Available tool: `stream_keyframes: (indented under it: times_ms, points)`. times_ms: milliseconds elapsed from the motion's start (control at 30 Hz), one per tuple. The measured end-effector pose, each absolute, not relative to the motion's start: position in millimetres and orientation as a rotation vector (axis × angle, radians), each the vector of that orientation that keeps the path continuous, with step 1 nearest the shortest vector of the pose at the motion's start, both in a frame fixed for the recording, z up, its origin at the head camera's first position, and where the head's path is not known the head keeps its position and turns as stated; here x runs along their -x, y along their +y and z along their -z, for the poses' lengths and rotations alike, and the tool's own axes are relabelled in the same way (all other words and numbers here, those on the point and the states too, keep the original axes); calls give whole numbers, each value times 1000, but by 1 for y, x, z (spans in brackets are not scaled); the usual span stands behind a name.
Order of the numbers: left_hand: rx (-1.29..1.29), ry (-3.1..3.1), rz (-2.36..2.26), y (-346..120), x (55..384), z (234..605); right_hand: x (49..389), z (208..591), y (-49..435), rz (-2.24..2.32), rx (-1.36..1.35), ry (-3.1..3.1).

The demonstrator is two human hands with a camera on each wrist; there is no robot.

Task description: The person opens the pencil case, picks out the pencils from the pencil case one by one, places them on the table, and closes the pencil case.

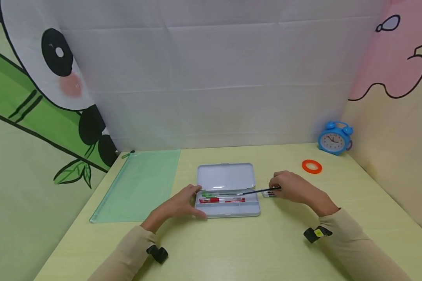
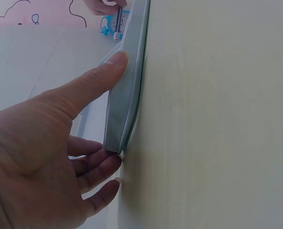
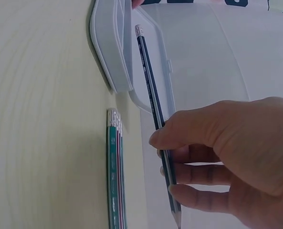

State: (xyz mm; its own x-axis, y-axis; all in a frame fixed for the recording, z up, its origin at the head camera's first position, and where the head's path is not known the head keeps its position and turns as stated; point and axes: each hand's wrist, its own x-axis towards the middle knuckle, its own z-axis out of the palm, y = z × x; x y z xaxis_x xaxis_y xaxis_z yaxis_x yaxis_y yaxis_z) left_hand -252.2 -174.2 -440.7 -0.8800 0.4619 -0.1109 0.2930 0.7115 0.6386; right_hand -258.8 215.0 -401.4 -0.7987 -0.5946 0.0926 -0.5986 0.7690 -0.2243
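My left hand holds the left end of an open white pencil case, thumb on its front wall and fingers round the end, as the left wrist view shows. Inside the case lie a red pen and a green pen; the raised lid leans back behind them. To the right, my right hand pinches a dark pencil near its sharpened point. Its white eraser end reaches over the case. Several green and red pencils lie on the table below that hand, just right of the case.
A pale green zip folder lies flat on the left of the table. At the back right stands a blue alarm clock, with an orange ring in front of it. A white cloth hangs behind the table.
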Motion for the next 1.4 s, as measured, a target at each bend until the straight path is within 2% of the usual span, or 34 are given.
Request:
stream_keyframes:
  times_ms: [900, 1200, 1400]
  points:
    - [-593, 2666, -925, -175, 253, 442, 257, 376, 268, -519, -785, -3295]
    - [-611, 2660, -928, -175, 253, 442, 257, 384, 275, -454, -622, -3451]
    - [-614, 2658, -923, -175, 252, 440, 259, 392, 272, -397, -653, -3457]
